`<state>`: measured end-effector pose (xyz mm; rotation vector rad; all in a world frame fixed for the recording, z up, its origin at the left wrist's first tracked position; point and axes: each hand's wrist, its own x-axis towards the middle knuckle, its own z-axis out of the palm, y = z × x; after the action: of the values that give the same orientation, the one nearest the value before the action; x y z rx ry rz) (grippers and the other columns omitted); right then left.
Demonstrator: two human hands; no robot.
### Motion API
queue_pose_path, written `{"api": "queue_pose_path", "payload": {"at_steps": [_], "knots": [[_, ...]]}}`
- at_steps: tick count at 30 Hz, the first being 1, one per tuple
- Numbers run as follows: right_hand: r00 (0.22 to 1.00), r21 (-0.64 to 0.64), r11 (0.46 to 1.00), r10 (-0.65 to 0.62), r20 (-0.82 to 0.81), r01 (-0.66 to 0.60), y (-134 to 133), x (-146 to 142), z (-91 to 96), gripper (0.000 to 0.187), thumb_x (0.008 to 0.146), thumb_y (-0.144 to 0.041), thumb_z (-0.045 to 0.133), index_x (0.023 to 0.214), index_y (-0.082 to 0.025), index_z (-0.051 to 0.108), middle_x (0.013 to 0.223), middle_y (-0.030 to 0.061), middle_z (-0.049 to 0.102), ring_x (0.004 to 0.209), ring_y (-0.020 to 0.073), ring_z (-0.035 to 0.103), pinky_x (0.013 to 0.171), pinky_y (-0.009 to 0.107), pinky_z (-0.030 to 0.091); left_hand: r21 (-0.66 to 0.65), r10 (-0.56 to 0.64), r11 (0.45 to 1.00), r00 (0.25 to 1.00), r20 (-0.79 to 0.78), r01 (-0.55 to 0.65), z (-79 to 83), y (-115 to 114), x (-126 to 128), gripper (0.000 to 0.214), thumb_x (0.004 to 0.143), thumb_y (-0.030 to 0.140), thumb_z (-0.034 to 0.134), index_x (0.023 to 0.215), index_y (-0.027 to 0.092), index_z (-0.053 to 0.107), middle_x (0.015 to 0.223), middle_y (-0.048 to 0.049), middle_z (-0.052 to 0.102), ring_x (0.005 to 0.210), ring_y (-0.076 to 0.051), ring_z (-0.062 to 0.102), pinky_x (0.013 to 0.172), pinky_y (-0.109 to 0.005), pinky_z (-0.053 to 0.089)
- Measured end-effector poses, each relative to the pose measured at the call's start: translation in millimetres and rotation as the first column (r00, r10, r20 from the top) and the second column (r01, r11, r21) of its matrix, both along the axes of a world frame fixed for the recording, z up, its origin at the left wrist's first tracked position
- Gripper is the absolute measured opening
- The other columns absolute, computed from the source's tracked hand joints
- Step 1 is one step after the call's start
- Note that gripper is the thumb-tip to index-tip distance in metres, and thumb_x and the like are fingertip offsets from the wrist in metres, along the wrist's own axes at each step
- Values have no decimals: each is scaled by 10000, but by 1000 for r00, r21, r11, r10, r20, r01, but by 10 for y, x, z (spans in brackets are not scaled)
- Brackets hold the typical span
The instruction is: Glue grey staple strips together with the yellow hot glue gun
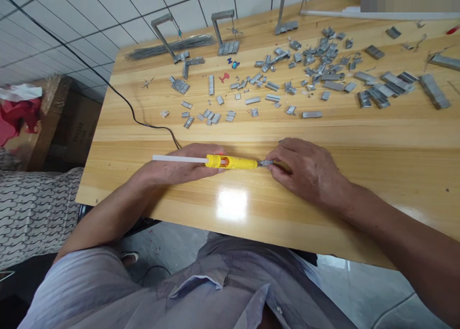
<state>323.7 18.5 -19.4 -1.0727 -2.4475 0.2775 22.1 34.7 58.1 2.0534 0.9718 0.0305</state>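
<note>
My left hand (176, 168) is closed around a yellow glue gun (233, 162) that lies sideways just above the wooden table (251, 128). A white glue stick (178, 159) pokes out of its back end, toward the left. My right hand (305, 168) pinches a small grey metal piece (265, 163) right at the gun's nozzle. A black cable (143, 123) runs from the left hand across the table to the far left.
Many small grey staple blocks (323, 70) lie scattered over the far half of the table. Three metal brackets (224, 29) stand near the back edge beside a bundle of thin rods (172, 46). Cardboard boxes (72, 123) and red cloth sit left of the table.
</note>
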Motion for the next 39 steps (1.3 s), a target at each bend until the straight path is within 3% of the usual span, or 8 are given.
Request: {"api": "queue_pose_path", "payload": {"at_steps": [39], "knots": [[1000, -14, 1000, -1, -1, 1, 1, 3, -19, 182, 973, -225, 561, 907, -203, 729, 844, 65, 690, 802, 209, 622, 695, 329, 391, -22, -8, 1000, 1000, 0, 8, -1, 54, -27, 186, 1007, 338, 588, 880, 202, 579, 810, 6, 581, 702, -140, 529, 675, -260, 414]]}}
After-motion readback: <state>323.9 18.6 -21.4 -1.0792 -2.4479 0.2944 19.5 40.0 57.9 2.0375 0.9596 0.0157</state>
